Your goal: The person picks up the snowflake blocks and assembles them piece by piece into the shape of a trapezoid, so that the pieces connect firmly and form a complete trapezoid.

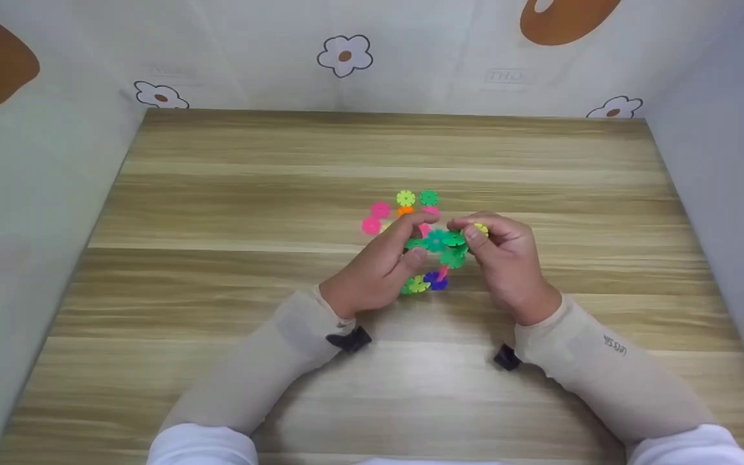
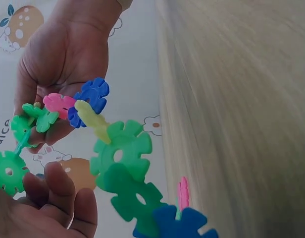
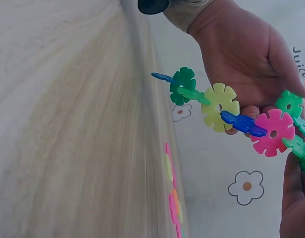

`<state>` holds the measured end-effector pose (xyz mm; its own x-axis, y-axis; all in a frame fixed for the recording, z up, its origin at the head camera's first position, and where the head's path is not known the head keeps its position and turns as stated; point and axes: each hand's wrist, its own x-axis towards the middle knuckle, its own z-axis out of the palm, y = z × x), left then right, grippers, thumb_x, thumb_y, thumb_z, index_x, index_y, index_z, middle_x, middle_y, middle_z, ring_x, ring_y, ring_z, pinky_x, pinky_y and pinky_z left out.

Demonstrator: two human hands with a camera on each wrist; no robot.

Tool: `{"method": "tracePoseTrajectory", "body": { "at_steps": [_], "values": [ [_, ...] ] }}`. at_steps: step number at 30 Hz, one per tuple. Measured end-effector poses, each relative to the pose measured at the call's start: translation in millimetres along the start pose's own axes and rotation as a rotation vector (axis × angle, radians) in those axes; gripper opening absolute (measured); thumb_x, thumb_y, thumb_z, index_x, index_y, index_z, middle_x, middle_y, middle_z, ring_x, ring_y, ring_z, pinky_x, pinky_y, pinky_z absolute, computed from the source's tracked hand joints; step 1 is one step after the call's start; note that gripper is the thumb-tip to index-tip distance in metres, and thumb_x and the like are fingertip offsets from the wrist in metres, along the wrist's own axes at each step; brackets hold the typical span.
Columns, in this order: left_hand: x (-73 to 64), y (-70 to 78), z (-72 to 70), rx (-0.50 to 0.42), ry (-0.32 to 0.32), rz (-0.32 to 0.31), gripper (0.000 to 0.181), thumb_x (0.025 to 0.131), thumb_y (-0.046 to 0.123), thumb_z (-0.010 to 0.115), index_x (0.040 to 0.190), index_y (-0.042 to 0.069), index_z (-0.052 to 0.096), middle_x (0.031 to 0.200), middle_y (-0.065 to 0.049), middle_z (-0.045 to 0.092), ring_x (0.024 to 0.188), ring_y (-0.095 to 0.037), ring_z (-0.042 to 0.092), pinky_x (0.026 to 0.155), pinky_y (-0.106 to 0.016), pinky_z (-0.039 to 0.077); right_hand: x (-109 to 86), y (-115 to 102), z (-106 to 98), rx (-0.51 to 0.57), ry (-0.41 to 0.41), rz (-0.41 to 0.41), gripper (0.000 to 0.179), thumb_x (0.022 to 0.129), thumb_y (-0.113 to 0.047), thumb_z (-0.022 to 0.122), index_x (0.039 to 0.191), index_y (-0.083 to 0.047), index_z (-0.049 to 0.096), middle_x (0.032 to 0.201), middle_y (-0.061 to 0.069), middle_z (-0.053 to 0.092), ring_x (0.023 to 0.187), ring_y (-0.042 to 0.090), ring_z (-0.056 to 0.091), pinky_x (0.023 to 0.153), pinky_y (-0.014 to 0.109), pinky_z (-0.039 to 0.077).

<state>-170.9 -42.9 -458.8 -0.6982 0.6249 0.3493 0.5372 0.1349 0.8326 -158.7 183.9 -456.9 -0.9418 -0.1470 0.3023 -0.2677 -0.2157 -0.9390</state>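
A chain of interlocking flower-shaped plastic discs [image 1: 436, 241], mostly green, spans the gap between both hands above the table. My left hand [image 1: 378, 268] pinches a green disc [image 3: 289, 102] at one end, thumb against fingers. On the other side, my right hand [image 1: 513, 261] pinches a yellow disc [image 1: 482, 229] beside the green ones, its tip poking out past the fingers. From the joined green pieces a tail dangles, with a pink disc [image 3: 274, 133], a blue disc [image 3: 241, 123] and a yellow disc [image 3: 220, 107], then further green and blue ones.
Loose discs lie on the wooden table [image 1: 249, 194] just beyond the hands, among them pink [image 1: 380, 210], yellow [image 1: 405, 197], green [image 1: 429, 197] and orange [image 1: 405, 210] ones. Printed white walls [image 1: 268, 58] close in the back and both sides.
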Motion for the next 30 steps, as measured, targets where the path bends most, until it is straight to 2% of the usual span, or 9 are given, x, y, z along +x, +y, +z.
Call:
{"method": "tracePoseTrajectory", "body": {
  "at_steps": [2, 3, 7, 10, 14, 19, 24, 30],
  "values": [
    [0.0, 0.6, 1.0, 0.01, -0.014, 0.024, 0.043, 0.113, 0.014, 0.043, 0.153, 0.001, 0.033, 0.147, -0.015, 0.051, 0.132, -0.022, 0.051, 0.119, -0.039, 0.04, -0.7, 0.1, 0.9, 0.004, 0.0, -0.011, 0.019, 0.105, 0.0, 0.06, 0.109, 0.004, 0.078, 0.109, 0.011, 0.077, 0.105, 0.024, 0.072, 0.089, 0.032, 0.062],
    [0.1, 0.6, 1.6, 0.009, -0.02, 0.04, 0.042, 0.113, 0.012, 0.043, 0.152, 0.0, 0.033, 0.148, -0.016, 0.051, 0.134, -0.023, 0.052, 0.12, -0.039, 0.039, -1.1, -0.1, 1.4, 0.007, 0.001, -0.016, 0.019, 0.104, 0.001, 0.06, 0.109, 0.006, 0.077, 0.108, 0.011, 0.077, 0.105, 0.025, 0.072, 0.089, 0.032, 0.062],
    [-0.2, 0.5, 3.6, -0.025, -0.025, 0.096, 0.036, 0.111, 0.006, 0.044, 0.146, 0.0, 0.034, 0.134, -0.017, 0.056, 0.124, -0.023, 0.058, 0.114, -0.035, 0.044, -2.6, -0.5, 3.6, 0.038, -0.004, -0.018, 0.019, 0.105, 0.002, 0.058, 0.111, 0.009, 0.075, 0.108, 0.01, 0.077, 0.103, 0.022, 0.073, 0.09, 0.032, 0.062],
    [-1.0, 0.2, 5.2, -0.063, -0.018, 0.116, 0.034, 0.11, 0.003, 0.044, 0.142, 0.0, 0.035, 0.126, -0.016, 0.057, 0.118, -0.022, 0.059, 0.11, -0.035, 0.047, -4.1, -1.2, 5.5, 0.084, -0.012, -0.002, 0.02, 0.106, 0.0, 0.059, 0.112, 0.005, 0.077, 0.11, 0.009, 0.076, 0.104, 0.022, 0.073, 0.091, 0.032, 0.061],
    [-1.4, -1.0, 7.9, -0.099, -0.011, 0.133, 0.033, 0.11, 0.002, 0.044, 0.142, 0.001, 0.034, 0.122, -0.016, 0.056, 0.116, -0.02, 0.058, 0.108, -0.037, 0.049, -5.9, -2.9, 8.0, 0.138, -0.012, 0.014, 0.02, 0.106, -0.003, 0.06, 0.112, -0.001, 0.079, 0.111, 0.008, 0.076, 0.105, 0.021, 0.073, 0.091, 0.032, 0.061],
    [-1.2, -1.5, 9.8, -0.109, -0.014, 0.16, 0.031, 0.109, 0.0, 0.043, 0.139, -0.001, 0.033, 0.12, -0.016, 0.056, 0.113, -0.021, 0.058, 0.106, -0.036, 0.05, -8.1, -5.0, 10.5, 0.144, -0.01, 0.012, 0.019, 0.105, -0.004, 0.062, 0.11, -0.004, 0.08, 0.111, 0.008, 0.076, 0.107, 0.021, 0.072, 0.091, 0.03, 0.061],
    [-0.9, -2.7, 9.4, -0.121, -0.016, 0.142, 0.03, 0.11, 0.001, 0.043, 0.139, 0.0, 0.034, 0.118, -0.015, 0.057, 0.105, -0.022, 0.062, 0.101, -0.033, 0.053, -6.6, -5.5, 10.1, 0.102, -0.01, 0.019, 0.02, 0.105, -0.001, 0.061, 0.11, -0.002, 0.08, 0.111, 0.009, 0.076, 0.107, 0.022, 0.073, 0.09, 0.031, 0.061],
    [0.1, -5.5, 7.5, -0.078, 0.001, 0.073, 0.031, 0.111, 0.006, 0.043, 0.141, 0.002, 0.034, 0.122, -0.014, 0.057, 0.112, -0.019, 0.059, 0.106, -0.035, 0.049, -1.6, -4.7, 5.3, -0.032, 0.015, 0.069, 0.02, 0.105, -0.002, 0.06, 0.112, 0.001, 0.078, 0.114, 0.009, 0.077, 0.111, 0.022, 0.072, 0.093, 0.033, 0.061]
  ]
}}
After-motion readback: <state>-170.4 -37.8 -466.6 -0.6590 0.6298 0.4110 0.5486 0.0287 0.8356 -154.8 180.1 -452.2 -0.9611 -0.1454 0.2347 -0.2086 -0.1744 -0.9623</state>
